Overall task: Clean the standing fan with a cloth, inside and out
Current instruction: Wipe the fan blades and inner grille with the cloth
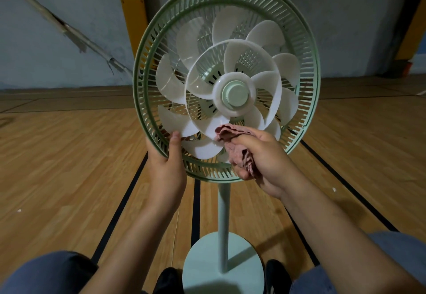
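Closest to us are our knees in blue-grey trousers [43,270] and the toes of dark shoes [168,280], set either side of the fan's round pale green base [207,261], which rests on the wooden floor [69,167] with its black lines. From the base a slim pole [224,220] rises to the fan head. Our left hand [167,169] grasps the lower left edge of the green slatted rear guard [147,63], with the thumb laid up over the rim beside a white blade and the fingers hidden behind it. Our right hand [262,160] is clenched around a bunched pink cloth [232,146], the cloth's upper fold pressed against a lower blade of the inner ring of white blades [232,91]; the rest of the cloth hangs down in front of the guard's lower rim. The front of the fan is open, with the blades exposed: a smaller inner set ringed in white around a pale green hub cap [235,93], and a larger outer set behind it. The standing fan [227,79] itself stands directly before us, upright, its head facing us. Beyond it the floor runs to a grey wall [69,28], with yellow padded posts [133,21] behind the fan and at the far right.
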`<action>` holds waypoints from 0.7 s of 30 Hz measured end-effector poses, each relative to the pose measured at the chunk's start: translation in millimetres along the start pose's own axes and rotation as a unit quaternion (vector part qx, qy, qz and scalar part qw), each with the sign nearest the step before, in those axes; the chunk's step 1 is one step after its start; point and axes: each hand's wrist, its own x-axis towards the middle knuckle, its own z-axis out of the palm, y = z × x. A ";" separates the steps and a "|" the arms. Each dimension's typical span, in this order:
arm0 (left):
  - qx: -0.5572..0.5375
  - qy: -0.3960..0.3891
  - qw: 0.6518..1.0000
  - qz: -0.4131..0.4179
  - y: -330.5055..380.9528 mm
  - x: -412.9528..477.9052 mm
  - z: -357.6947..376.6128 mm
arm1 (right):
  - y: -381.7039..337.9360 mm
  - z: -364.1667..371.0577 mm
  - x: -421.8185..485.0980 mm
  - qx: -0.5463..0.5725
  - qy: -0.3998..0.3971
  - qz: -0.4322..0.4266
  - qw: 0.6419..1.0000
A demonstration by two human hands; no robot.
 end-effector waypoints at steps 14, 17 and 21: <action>0.007 0.003 1.000 0.008 3.8 2.4 -1.5 | -7.2 -8.5 4.7 -0.319 0.014 -0.039 0.947; 0.011 -0.005 1.000 0.015 4.0 3.0 -2.0 | -9.3 -18.8 1.3 -0.375 0.030 -0.054 0.925; -0.001 -0.011 1.000 0.021 5.0 3.6 -2.0 | -13.7 -33.4 -2.4 -0.442 0.044 -0.072 0.893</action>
